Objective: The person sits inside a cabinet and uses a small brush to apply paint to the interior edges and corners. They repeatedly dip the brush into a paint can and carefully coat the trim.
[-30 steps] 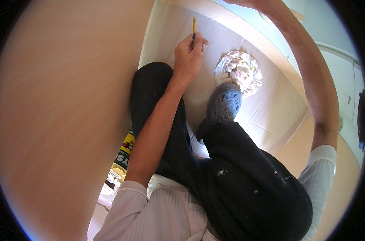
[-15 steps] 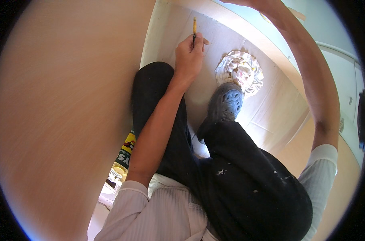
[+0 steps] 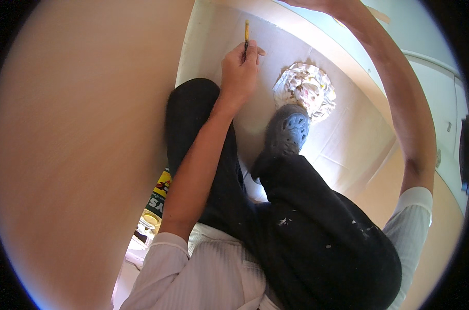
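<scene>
My left hand point(image 3: 238, 75) is closed around a slim yellow-and-black stick-like tool point(image 3: 247, 32), its yellow end pointing away from me. Whether it is a brush or a pencil I cannot make out. The hand hovers over the pale panelled surface beyond my left knee. My right arm arches up along the right side, and only a sliver of my right hand point(image 3: 308, 3) shows at the upper edge; its fingers are cut off. A crumpled, stained white paper or cloth point(image 3: 308, 92) lies to the right of my left hand, touching the toe of my grey clog point(image 3: 291, 126).
A large wooden panel point(image 3: 79, 155) rises close on my left. A light wooden edge point(image 3: 343, 57) runs along the far right of the pale surface point(image 3: 343, 139). Behind my left arm stands a yellow, green and black package point(image 3: 159, 194). White cabinet-like fronts point(image 3: 441, 98) are at right.
My left hand and the slim tool have shifted slightly left in the picture, as has the surface with the crumpled paper or cloth. The grip looks the same.
</scene>
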`<state>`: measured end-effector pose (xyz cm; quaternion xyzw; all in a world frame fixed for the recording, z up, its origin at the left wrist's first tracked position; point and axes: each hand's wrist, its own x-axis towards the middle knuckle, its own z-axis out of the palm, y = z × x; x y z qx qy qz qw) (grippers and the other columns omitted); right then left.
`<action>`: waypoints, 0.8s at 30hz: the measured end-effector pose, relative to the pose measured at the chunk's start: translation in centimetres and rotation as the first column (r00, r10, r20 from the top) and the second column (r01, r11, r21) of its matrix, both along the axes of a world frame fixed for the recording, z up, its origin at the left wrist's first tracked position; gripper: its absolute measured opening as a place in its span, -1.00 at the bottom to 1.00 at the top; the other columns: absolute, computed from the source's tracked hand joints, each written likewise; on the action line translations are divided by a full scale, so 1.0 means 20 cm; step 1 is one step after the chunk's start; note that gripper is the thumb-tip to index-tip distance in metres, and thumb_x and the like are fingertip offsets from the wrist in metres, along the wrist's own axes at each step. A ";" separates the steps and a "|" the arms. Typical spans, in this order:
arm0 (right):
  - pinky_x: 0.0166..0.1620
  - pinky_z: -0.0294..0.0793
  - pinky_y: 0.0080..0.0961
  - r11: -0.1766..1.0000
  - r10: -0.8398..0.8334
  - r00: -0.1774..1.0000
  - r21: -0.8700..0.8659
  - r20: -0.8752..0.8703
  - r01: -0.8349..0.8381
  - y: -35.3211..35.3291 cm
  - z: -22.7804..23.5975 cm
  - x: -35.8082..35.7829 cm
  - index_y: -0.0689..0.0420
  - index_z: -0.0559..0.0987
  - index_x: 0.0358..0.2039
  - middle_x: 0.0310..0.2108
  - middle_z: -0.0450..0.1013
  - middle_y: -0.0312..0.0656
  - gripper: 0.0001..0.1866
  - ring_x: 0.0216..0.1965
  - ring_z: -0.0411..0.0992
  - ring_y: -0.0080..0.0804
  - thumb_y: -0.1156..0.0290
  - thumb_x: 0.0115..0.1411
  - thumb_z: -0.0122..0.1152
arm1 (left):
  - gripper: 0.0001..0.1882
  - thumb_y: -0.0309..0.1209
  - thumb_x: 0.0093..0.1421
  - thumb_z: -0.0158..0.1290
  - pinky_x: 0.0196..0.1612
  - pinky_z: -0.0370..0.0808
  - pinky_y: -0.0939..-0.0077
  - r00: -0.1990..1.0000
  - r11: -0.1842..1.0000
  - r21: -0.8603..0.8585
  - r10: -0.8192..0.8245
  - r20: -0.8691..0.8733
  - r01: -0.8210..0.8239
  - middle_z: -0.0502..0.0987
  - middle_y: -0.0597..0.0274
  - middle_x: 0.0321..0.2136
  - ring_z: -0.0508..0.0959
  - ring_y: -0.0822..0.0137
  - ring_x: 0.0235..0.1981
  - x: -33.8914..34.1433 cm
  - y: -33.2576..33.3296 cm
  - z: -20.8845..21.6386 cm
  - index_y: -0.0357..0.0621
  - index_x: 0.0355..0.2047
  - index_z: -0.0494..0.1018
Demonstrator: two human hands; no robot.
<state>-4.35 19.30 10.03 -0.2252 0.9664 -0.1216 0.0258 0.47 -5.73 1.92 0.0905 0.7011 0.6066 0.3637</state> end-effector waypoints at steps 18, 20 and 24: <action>-0.31 0.45 -0.13 0.987 -0.148 0.983 0.086 0.108 0.139 -0.13 0.05 -0.10 0.25 0.59 -0.56 -0.52 0.49 0.12 -0.89 -0.41 0.49 0.13 0.48 0.00 0.16 | -0.58 -0.19 0.49 -0.14 -0.44 0.24 0.60 1.000 1.000 0.009 0.004 -0.029 -0.004 0.32 0.46 -0.60 0.29 0.57 -0.54 0.00 0.00 -0.03 -0.23 -0.34 0.55; -0.30 0.45 -0.12 0.994 -0.106 0.993 -0.003 0.048 0.107 -0.10 0.03 -0.15 0.24 0.59 -0.55 -0.49 0.50 0.11 -0.89 -0.38 0.50 0.13 0.48 0.00 0.17 | -0.58 -0.18 0.49 -0.14 -0.45 0.24 0.60 1.000 1.000 0.017 -0.001 -0.003 0.001 0.32 0.46 -0.59 0.29 0.57 -0.53 0.01 0.01 -0.02 -0.23 -0.33 0.54; -0.25 0.51 -0.19 0.919 -0.265 0.954 -0.338 -0.142 0.205 -0.05 0.06 0.08 0.20 0.61 -0.41 -0.35 0.57 0.05 -0.89 -0.31 0.55 -0.03 0.44 0.11 0.19 | -0.60 -0.20 0.46 -0.10 -0.48 0.24 0.58 0.999 0.999 0.031 0.026 0.030 -0.026 0.32 0.45 -0.61 0.29 0.59 -0.56 0.00 0.00 0.00 -0.25 -0.35 0.54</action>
